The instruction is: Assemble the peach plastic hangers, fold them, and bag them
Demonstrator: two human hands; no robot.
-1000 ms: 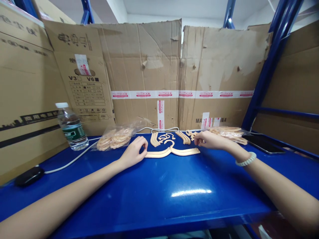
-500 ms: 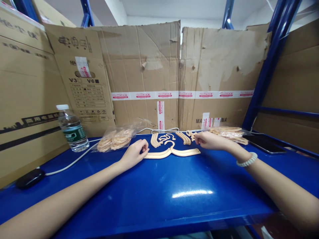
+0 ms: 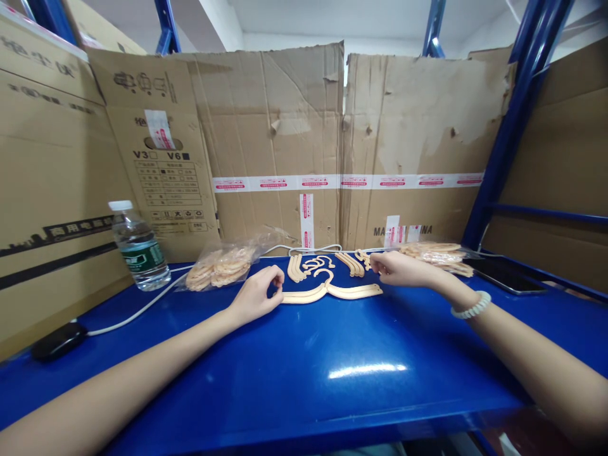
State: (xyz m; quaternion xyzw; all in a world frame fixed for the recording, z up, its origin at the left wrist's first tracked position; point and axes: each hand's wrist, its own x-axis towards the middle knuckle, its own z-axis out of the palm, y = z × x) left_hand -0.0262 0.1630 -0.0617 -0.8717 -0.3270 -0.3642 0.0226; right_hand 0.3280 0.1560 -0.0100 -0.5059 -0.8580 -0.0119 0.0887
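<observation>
Hanger-shaped piece (image 3: 332, 291), pale tan with 2 long arms and a hook rising from its middle, lies flat on the blue shelf (image 3: 332, 367), between the 2 hands.

The left hand (image 3: 256, 294) rests on the shelf at the left tip of that piece. Its fingers are curled in, with thumb and forefinger bent toward each other into a loose ring; I cannot tell whether they pinch anything.

The right hand (image 3: 401, 268) lies just beyond the right arm of the piece, a bead bracelet (image 3: 470, 305) on its wrist. Its fingers are bent, their tips at a small cluster of tan parts (image 3: 365, 256); whether it grips 1 of them cannot be told.

Behind the hanger-shaped piece lie a stack of curved strips (image 3: 295, 268), a few small hooks (image 3: 317, 261) and more strips (image 3: 350, 263).

1 clear bag of tan parts (image 3: 221, 266) sits to the left and another bag (image 3: 437, 253) to the right. A water bottle (image 3: 139, 247) stands upright at far left, beside a white cable (image 3: 137, 307) that runs to a black device (image 3: 57, 341). A phone (image 3: 503, 275) lies flat at far right. Cardboard sheets (image 3: 285, 139) wall the back.
</observation>
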